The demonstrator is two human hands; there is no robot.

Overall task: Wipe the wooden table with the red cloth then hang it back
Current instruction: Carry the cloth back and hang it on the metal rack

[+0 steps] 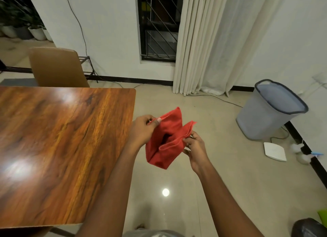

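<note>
The red cloth (168, 139) hangs folded in the air, just right of the wooden table (58, 148) and above the floor. My left hand (143, 130) pinches its upper left edge between thumb and fingers. My right hand (195, 148) pinches the right edge, where two layers meet. The cloth sags open between both hands and touches nothing else. The table's glossy brown top fills the left half of the view.
A tan chair (58, 68) stands behind the table's far edge. A grey laundry basket (269, 111) sits by the right wall, with a flat white device (275, 151) and cables on the floor beside it. White curtains (212, 50) hang beside a barred window.
</note>
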